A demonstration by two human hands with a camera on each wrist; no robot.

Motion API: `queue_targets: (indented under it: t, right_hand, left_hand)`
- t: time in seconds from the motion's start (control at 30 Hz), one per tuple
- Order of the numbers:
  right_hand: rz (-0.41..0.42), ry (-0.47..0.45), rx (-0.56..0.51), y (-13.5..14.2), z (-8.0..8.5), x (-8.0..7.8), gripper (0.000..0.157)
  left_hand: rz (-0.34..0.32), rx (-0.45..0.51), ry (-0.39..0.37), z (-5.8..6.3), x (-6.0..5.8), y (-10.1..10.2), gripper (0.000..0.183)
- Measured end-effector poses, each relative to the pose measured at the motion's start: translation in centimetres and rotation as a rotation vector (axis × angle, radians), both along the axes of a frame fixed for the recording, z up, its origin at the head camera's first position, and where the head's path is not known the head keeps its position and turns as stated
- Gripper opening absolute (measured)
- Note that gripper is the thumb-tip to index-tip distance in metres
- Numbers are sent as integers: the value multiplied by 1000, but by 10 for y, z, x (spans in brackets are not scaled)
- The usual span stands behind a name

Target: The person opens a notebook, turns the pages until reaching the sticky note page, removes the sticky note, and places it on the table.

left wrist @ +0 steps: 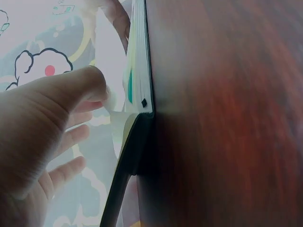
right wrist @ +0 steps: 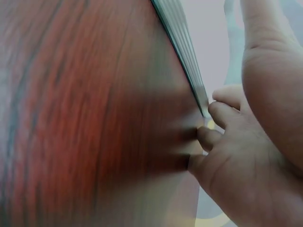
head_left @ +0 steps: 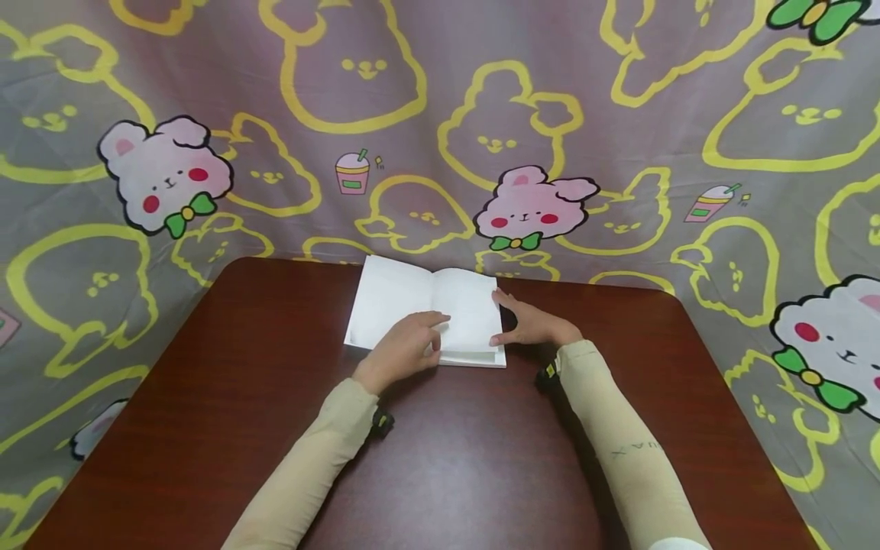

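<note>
Lying spread: a book, white pages up, rests at the center of the head view, near the far edge of a dark red-brown table.
Pages: washed out by light; we cannot make out whether they bear print. The left hand hides part of the lower middle.
Cover: a dark edge shows at the lower middle of the left wrist view; a small green patch beside the pages there is too blurred for us to name.
Sleeves: the pale left sleeve and right sleeve run out of the frame at the bottom.
Right wrist view: we see only a slice of the book, cut off at the top; the palm is cropped at right.
Left grip: index finger stretched over the page, thumb apart from it near the lower edge; we cannot tell how firmly either touches.
Right grip: thumb and fingers of the right hand stand apart at the book's right edge; we cannot tell how firmly they touch it.
Backdrop: a cartoon-patterned cloth fills the upper frame.
</note>
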State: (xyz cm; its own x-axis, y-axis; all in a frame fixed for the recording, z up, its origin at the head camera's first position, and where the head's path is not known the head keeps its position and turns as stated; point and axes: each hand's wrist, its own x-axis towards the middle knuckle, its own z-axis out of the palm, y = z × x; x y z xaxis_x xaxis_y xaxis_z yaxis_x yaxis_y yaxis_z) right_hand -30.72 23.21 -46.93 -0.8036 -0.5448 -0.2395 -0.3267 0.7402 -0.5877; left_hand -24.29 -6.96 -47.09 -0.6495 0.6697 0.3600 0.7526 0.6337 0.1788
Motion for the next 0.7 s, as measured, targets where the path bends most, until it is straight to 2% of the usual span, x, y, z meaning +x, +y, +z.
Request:
queue_targets:
  t: [0.3, 0.43, 0.7]
  right_hand:
    - [37, 37, -36, 6, -5, -1, 121]
    - [54, 62, -42, 1, -7, 1, 123]
    - [17, 42, 11, -7, -7, 5, 125]
  left_hand:
    - [28, 53, 78, 4, 5, -9, 11]
    - [58, 88, 80, 5, 7, -10, 10]
    - [152, 192, 71, 7, 10, -10, 12]
